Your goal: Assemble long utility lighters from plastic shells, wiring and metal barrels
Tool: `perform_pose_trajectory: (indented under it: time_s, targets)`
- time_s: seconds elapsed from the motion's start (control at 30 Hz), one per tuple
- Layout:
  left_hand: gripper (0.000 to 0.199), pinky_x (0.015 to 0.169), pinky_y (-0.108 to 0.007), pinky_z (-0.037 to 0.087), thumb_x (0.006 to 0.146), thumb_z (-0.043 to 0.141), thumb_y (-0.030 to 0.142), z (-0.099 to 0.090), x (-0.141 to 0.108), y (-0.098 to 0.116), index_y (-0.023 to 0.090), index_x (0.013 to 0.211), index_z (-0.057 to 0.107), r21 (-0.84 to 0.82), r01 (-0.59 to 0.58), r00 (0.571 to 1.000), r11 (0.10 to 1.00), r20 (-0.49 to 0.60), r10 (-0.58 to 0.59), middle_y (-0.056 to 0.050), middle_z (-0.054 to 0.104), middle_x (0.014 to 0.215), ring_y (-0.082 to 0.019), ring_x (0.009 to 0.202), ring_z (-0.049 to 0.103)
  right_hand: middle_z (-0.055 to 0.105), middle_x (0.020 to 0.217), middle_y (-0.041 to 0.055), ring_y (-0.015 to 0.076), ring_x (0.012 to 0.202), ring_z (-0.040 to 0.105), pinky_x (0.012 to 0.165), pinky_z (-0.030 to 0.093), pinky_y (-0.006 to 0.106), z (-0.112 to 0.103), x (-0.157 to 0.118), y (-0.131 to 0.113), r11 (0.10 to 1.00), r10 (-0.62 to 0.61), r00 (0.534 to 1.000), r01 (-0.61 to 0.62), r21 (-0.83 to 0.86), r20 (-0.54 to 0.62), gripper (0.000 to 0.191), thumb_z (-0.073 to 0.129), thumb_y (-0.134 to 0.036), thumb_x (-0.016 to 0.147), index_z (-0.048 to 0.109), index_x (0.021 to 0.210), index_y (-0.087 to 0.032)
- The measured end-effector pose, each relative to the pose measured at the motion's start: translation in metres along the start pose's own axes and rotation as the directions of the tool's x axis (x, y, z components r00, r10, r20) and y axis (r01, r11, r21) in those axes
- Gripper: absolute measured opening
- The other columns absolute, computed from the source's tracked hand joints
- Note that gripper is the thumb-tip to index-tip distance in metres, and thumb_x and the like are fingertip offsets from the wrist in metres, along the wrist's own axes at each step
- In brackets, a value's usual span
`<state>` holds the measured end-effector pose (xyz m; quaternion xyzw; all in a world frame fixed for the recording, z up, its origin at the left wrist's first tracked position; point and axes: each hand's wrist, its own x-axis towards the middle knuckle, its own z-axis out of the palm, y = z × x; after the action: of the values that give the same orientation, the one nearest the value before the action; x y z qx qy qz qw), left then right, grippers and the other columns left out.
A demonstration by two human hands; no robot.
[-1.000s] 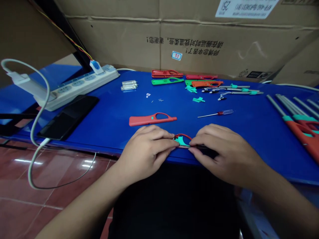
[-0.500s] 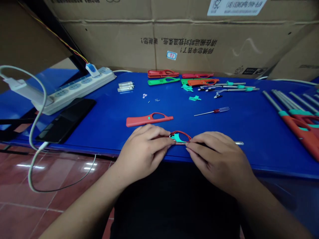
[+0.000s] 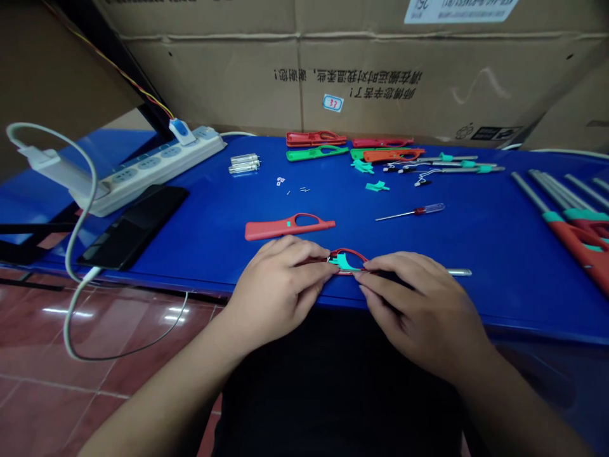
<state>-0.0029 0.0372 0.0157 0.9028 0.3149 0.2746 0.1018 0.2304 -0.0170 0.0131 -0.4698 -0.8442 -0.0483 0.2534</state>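
Note:
Near the table's front edge, my left hand (image 3: 285, 282) is closed on the handle end of an opened red lighter casing (image 3: 351, 251). The fingers of my right hand (image 3: 413, 292) pinch the casing's other end, by its metal tube (image 3: 459, 272), which sticks out to the right. A turquoise trigger (image 3: 346, 261) lies in the casing's loop between my hands. My fingers cover most of the casing's inside. Just beyond my left hand lies a matching red casing half (image 3: 285, 227) with its outer face up.
A screwdriver (image 3: 413, 211), loose turquoise triggers (image 3: 377, 186), tiny metal pins (image 3: 304, 189) and clear gas tanks (image 3: 244, 164) lie behind. Several lighters (image 3: 578, 235) lie right, a phone (image 3: 137, 225) and power strip (image 3: 152, 168) left. A cardboard box (image 3: 347, 57) stands at the back.
The whole view has shifted slightly, so the things appear a little further right. Both hands keep hold of the casing, with barely any finger movement.

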Motion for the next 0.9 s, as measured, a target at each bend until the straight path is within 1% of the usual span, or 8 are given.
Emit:
perform_pose_trajectory:
  time_s: [0.27, 0.4, 0.47, 0.53, 0.6, 0.73, 0.9]
  targets:
    - [0.02, 0.088, -0.041, 0.051, 0.096, 0.058, 0.019, -0.0012, 0.0021, -0.001, 0.024, 0.11, 0.072, -0.052, 0.028, 0.999, 0.998, 0.02, -0.027, -0.005, 0.069, 0.114, -0.022, 0.103, 0.063, 0.073, 0.107, 0.0072, 0.0238, 0.095, 0.066, 0.086, 0.05, 0.042, 0.0003, 0.0008, 0.0008, 1.0, -0.016, 0.999, 0.016, 0.015, -0.028, 0.02, 0.064, -0.014, 0.089, 0.074, 0.105, -0.02]
    - [0.015, 0.09, -0.041, 0.051, 0.097, 0.058, 0.019, -0.0023, 0.0026, 0.0007, 0.024, 0.106, 0.069, -0.061, 0.05, 0.998, 0.997, 0.045, -0.047, -0.004, 0.069, 0.114, -0.022, 0.105, 0.062, 0.073, 0.106, 0.0065, 0.0233, 0.093, 0.066, 0.084, 0.049, 0.042, 0.0011, 0.0015, 0.001, 1.0, -0.017, 0.999, 0.018, 0.022, -0.031, 0.019, 0.065, -0.013, 0.088, 0.075, 0.103, -0.02]
    - [0.013, 0.089, -0.04, 0.052, 0.096, 0.059, 0.021, -0.0021, 0.0019, 0.0015, 0.023, 0.108, 0.064, -0.069, 0.093, 0.995, 0.993, 0.041, -0.09, -0.004, 0.069, 0.112, -0.022, 0.102, 0.063, 0.073, 0.105, 0.0062, 0.023, 0.094, 0.065, 0.085, 0.048, 0.041, 0.0008, 0.0024, 0.0008, 0.999, -0.004, 1.0, 0.005, 0.032, -0.025, 0.018, 0.064, -0.014, 0.089, 0.074, 0.103, -0.02]
    - [0.016, 0.087, -0.04, 0.053, 0.095, 0.061, 0.023, -0.0015, 0.0009, 0.002, 0.021, 0.111, 0.058, -0.08, 0.15, 0.989, 0.986, 0.027, -0.148, -0.005, 0.069, 0.11, -0.021, 0.097, 0.065, 0.072, 0.103, 0.006, 0.0223, 0.094, 0.065, 0.086, 0.048, 0.041, 0.0002, 0.0035, 0.0005, 0.999, 0.008, 1.0, -0.008, 0.044, -0.012, 0.018, 0.062, -0.014, 0.09, 0.073, 0.102, -0.02]
    - [0.022, 0.087, -0.041, 0.054, 0.094, 0.063, 0.025, -0.001, 0.0001, 0.0023, 0.021, 0.114, 0.055, -0.09, 0.178, 0.984, 0.98, 0.015, -0.178, -0.006, 0.068, 0.112, -0.022, 0.097, 0.066, 0.071, 0.101, 0.0061, 0.0215, 0.093, 0.064, 0.086, 0.048, 0.04, -0.0004, 0.0047, 0.0002, 0.998, 0.009, 1.0, -0.01, 0.064, 0.018, 0.017, 0.06, -0.015, 0.091, 0.072, 0.103, -0.019]
    - [0.025, 0.091, -0.042, 0.054, 0.094, 0.063, 0.024, -0.0017, 0.0003, 0.003, 0.022, 0.117, 0.056, -0.081, 0.169, 0.986, 0.982, 0.023, -0.167, -0.006, 0.068, 0.113, -0.022, 0.102, 0.066, 0.07, 0.101, 0.0073, 0.0222, 0.094, 0.062, 0.087, 0.048, 0.041, -0.0008, 0.0062, -0.0004, 0.997, 0.006, 0.998, -0.01, 0.076, 0.055, 0.016, 0.056, -0.017, 0.093, 0.069, 0.103, -0.017]
    - [0.024, 0.091, -0.039, 0.053, 0.094, 0.062, 0.023, -0.0031, 0.0006, 0.0037, 0.023, 0.117, 0.057, -0.088, 0.172, 0.985, 0.981, 0.033, -0.17, -0.003, 0.069, 0.113, -0.02, 0.101, 0.066, 0.069, 0.101, 0.0075, 0.0224, 0.093, 0.062, 0.087, 0.047, 0.041, -0.0005, 0.0056, -0.0004, 0.998, 0.005, 0.999, -0.008, 0.07, 0.046, 0.016, 0.057, -0.017, 0.093, 0.068, 0.104, -0.018]
